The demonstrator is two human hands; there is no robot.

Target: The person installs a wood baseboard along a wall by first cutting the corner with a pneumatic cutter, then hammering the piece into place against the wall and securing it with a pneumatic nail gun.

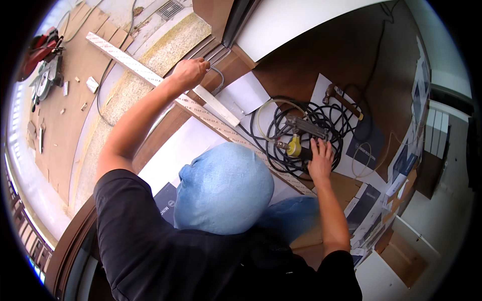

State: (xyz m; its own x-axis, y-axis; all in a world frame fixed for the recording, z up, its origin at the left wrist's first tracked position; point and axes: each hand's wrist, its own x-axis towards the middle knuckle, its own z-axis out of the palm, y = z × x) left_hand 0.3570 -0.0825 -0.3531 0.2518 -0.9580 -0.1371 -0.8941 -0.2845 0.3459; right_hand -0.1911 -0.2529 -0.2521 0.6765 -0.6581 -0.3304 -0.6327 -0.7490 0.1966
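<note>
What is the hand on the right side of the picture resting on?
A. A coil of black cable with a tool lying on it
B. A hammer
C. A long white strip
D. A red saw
A: the right hand lies flat on the coil of black cable beside a tool with a yellow part; the hammer lies apart, farther back.

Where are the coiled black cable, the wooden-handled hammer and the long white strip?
coiled black cable [335,116]: head view, upper loops of the coil.
wooden-handled hammer [344,101]: head view, middle of the handle.
long white strip [131,64]: head view, upper stretch.
</note>
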